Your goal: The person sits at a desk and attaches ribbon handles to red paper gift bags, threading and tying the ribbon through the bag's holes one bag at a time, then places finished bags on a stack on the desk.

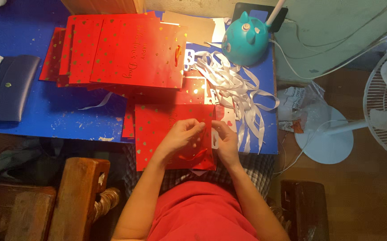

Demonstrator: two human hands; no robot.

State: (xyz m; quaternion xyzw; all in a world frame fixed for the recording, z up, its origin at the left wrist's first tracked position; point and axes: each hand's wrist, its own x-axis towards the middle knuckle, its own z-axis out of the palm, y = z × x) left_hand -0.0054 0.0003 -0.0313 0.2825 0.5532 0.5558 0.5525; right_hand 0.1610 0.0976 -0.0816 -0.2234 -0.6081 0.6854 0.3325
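Blue tabletop (46, 111) carries a stack of red gift bags (126, 49) and white ribbons (233, 89). At its near edge, the left hand (182, 136) and right hand (222, 138) both pinch a red gold-dotted gift bag (158, 129).

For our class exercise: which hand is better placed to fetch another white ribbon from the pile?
Probably the right hand: the ribbon pile lies on its side, just beyond it. The left hand sits farther away on the red bag.
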